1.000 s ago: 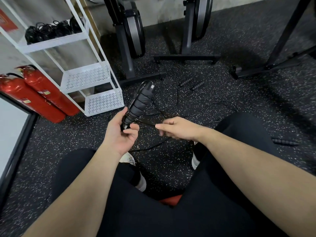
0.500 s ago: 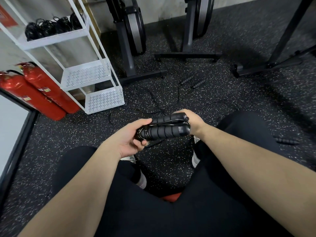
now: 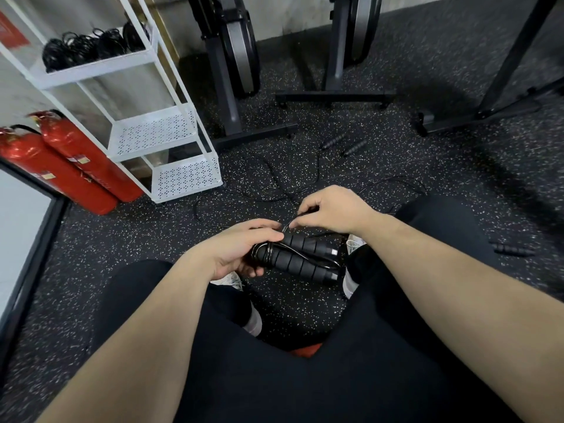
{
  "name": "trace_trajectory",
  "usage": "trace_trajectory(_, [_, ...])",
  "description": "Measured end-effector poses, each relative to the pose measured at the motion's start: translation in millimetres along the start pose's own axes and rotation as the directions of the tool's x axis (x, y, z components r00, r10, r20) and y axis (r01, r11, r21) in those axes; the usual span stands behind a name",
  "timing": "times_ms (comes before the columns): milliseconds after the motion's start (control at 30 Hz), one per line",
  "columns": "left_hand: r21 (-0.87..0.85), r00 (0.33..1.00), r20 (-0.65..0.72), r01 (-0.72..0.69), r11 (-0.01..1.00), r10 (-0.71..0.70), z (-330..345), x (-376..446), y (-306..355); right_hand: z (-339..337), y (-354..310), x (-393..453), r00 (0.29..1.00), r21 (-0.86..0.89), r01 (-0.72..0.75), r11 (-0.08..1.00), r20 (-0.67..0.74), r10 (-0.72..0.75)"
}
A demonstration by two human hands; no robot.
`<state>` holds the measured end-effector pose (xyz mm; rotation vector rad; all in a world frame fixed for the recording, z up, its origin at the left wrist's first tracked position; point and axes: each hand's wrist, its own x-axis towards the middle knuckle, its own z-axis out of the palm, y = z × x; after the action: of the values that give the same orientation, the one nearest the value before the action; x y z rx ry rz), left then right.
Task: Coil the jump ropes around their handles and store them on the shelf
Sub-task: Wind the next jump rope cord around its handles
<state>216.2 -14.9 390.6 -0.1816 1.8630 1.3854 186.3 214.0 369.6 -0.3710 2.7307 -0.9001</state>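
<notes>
Two black ribbed jump rope handles (image 3: 300,261) lie side by side, pointing right, with a few turns of thin black cord around their left end. My left hand (image 3: 238,248) grips that wrapped end. My right hand (image 3: 331,210) pinches the loose black cord (image 3: 244,195) just above the handles; the rest of it trails over the floor. A white three-tier shelf (image 3: 152,134) stands at the upper left, and several coiled black ropes (image 3: 91,45) sit on its top tier.
Two more loose handles (image 3: 345,144) lie on the speckled rubber floor ahead, and another handle (image 3: 512,249) lies at the right. Two red fire extinguishers (image 3: 70,166) lean beside the shelf. Black machine bases (image 3: 332,96) stand behind. My knees fill the foreground.
The handles went from upright in my left hand to lying sideways, then sank lower. My right hand let go of their right end and now pinches the cord above them.
</notes>
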Motion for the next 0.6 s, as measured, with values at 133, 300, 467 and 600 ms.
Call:
trace_trajectory(133, [0.111,0.998,-0.062,-0.007,0.994,0.014,-1.5,3.0,-2.6,0.4,-3.3,-0.7,0.997,-0.133,-0.051,0.99,-0.056,0.044])
trace_trajectory(300, [0.186,0.977,-0.204,-0.023,0.982,0.061,4.1,10.1,-6.9,4.5,-10.0,-2.1,0.998,-0.141,-0.041,0.989,-0.063,0.032])
trace_trajectory(467, [-0.018,0.959,-0.273,-0.085,0.996,0.077,9.6,18.2,-10.9,8.1,-18.1,-7.1,0.993,-0.013,-0.073,0.997,-0.093,0.071])
trace_trajectory(600, [-0.19,0.937,-0.338,-0.16,0.969,0.088,11.9,19.0,-11.4,16.9,-25.1,-10.5,0.999,0.222,-0.041,0.974,0.017,0.038])
